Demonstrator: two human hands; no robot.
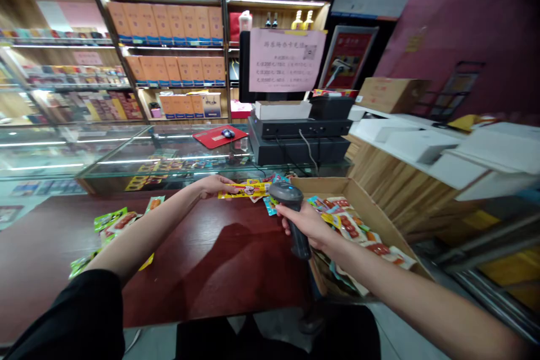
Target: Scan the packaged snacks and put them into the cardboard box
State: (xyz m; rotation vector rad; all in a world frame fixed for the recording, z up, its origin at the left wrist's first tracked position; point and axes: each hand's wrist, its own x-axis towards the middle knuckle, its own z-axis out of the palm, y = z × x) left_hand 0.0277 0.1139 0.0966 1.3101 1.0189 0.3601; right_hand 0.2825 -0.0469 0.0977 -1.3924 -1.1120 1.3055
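Observation:
My left hand [216, 186] pinches one end of a long yellow snack packet [242, 190] above the back edge of the dark red table [202, 259]. Wrapped round the handle of a black barcode scanner [298, 239], my right hand [301, 218] holds it with its head turned towards the packet. Small colourful packets [270, 206] lie just behind and beside the scanner head. To the right, an open cardboard box [379, 211] contains many snack packets [350, 226]. More packets [122, 222] lie on the table's left part, some hidden behind my left forearm.
Behind the table stands a glass counter [122, 152] with a red mouse pad [211, 138], a mouse [228, 133] and a monitor [244, 67] bearing a pink paper sign [287, 62]. Shelves of boxes rise behind. White boxes [415, 143] sit at the right.

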